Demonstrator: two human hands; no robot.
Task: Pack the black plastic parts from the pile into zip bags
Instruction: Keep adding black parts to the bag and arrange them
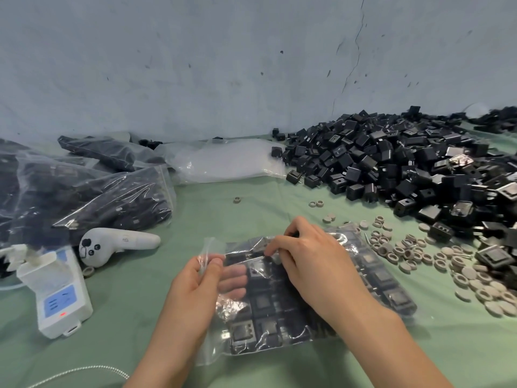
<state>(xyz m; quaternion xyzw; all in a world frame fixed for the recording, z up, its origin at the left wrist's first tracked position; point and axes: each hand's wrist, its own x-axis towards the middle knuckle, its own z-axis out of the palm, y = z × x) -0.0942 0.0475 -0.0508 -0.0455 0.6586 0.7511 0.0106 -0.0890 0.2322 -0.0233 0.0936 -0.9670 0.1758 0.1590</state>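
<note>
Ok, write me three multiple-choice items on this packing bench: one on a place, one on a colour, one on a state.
1. Where does the pile of black plastic parts lie?
A. At the right, against the wall
B. At the near left edge
C. Inside a crate

2. What colour is the table cloth?
A. Red
B. Green
C. Yellow

3. In what state is the zip bag nearest the camera?
A. Empty
B. Holding black parts
C. Torn in two

Key:
1 A: the heap spreads along the wall at the right.
2 B: the cloth shows green wherever it is bare.
3 B: rows of black parts show through the film, while the left hand and the right hand pinch the bag's far edge.
</note>
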